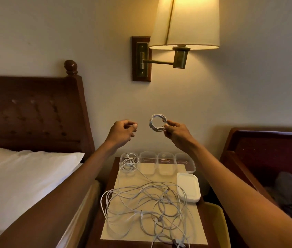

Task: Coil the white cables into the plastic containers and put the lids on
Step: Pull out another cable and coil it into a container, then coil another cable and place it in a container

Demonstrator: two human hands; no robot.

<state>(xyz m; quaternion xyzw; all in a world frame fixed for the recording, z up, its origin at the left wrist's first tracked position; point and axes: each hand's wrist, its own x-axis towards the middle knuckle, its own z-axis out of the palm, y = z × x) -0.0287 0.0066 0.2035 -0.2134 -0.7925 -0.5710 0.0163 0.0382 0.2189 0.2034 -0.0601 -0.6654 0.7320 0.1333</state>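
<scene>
Small dark wood table point(95, 233) between a bed point(7, 194) with a white pillow point(34, 156) on the left and a dark red chair point(267, 149) on the right. Pale wall behind, with a lit lamp point(186, 24) high up. Cream mat point(159, 177) on top of the table. At the back of the mat, four clear containers point(165, 158) side by side in a row, all open on top. In the far-left container point(122, 164), one loose white cable point(131, 159), partly inside and trailing out toward the front. Just in front of the far-right one, one stack of white lids point(188, 187), too flat to count. In the middle of the mat, one big tangle of white cables point(147, 208), too mixed up to count, hanging a bit over the front edge. Up in the air above the table, both arms stretched out, hands level and apart. Right hand point(175, 130): pinching one small round coil of white cable point(157, 122) between thumb and fingers, coil upright and sticking out to the left. Left hand point(122, 130): fingers curled in, thumb tip against the fingertips; hard to tell whether anything tiny is pinched there.
</scene>
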